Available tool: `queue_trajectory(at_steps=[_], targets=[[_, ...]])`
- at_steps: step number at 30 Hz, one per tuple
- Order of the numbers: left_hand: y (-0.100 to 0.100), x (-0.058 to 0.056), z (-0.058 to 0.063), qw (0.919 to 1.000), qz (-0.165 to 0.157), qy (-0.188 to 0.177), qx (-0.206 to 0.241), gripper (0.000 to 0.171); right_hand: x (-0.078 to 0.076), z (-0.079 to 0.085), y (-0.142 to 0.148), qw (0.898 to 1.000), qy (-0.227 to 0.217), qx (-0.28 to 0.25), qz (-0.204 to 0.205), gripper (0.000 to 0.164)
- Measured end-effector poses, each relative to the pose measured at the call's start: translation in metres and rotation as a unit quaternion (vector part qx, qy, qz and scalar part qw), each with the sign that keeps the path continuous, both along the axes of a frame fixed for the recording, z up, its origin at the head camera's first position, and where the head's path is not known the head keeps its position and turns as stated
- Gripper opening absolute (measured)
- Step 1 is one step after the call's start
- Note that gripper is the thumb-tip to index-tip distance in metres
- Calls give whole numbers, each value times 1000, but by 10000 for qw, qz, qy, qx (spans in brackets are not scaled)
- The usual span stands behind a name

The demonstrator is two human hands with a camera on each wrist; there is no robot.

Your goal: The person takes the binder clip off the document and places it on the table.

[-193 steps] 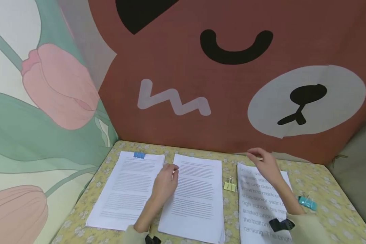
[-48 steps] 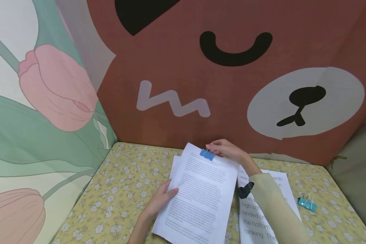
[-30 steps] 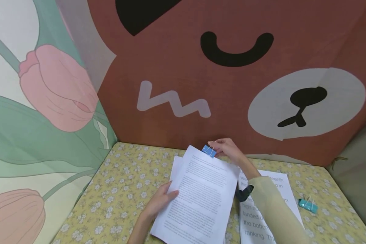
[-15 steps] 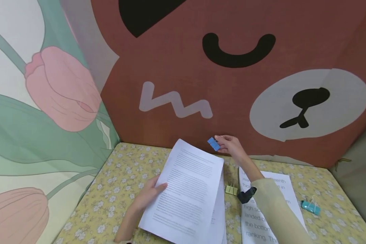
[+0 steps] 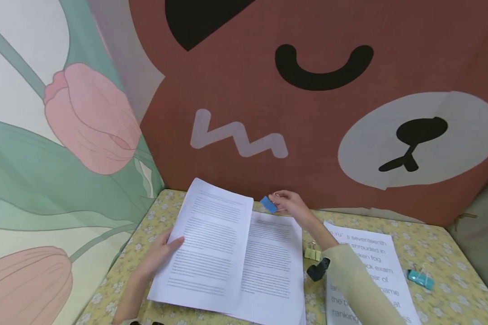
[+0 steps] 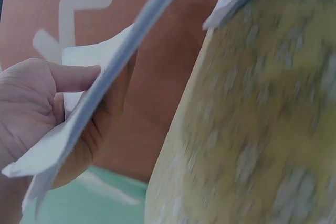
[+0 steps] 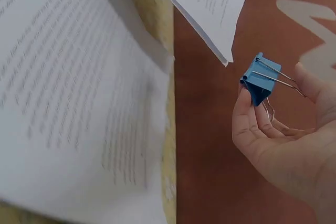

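Note:
My left hand (image 5: 156,257) grips the left edge of a stack of printed paper (image 5: 207,248), thumb on top and fingers beneath. The left wrist view shows this stack (image 6: 113,80) edge-on, lifted off the table. In my right hand (image 5: 290,207) is a blue binder clip (image 5: 269,204), held by its wire handles between thumb and fingers. The right wrist view shows the clip (image 7: 261,81) free of any paper. A second printed stack (image 5: 274,257) lies on the table, partly covered by the lifted one.
A yellow binder clip (image 5: 312,253) sits between the middle stack and a large-print stack (image 5: 390,289) on the right. Farther right lies a teal binder clip (image 5: 420,279). A flowered cloth covers the table (image 5: 451,289), with a bear-print wall (image 5: 244,176) behind.
The right hand took the blue binder clip off the top of the stack. The left hand has carried that stack leftward, baring more of the stack beneath.

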State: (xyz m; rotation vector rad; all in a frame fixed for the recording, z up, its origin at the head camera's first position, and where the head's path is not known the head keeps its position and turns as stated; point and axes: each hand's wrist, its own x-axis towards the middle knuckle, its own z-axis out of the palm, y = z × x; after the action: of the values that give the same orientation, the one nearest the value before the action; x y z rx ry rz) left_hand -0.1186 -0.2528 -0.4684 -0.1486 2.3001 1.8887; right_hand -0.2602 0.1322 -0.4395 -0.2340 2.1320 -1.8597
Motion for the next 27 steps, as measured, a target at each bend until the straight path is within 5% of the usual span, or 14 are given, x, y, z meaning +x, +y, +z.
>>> queue_trajectory(at_steps=[16,27], targets=[[-73,1,-9,9940,150,-14,-1083,60,22,-28,-66,9955,-203,680,625,56],[-87,-9,-15,9743,180,129,-2243,56,36,-41,-103,9750,601,1622,1394,49]])
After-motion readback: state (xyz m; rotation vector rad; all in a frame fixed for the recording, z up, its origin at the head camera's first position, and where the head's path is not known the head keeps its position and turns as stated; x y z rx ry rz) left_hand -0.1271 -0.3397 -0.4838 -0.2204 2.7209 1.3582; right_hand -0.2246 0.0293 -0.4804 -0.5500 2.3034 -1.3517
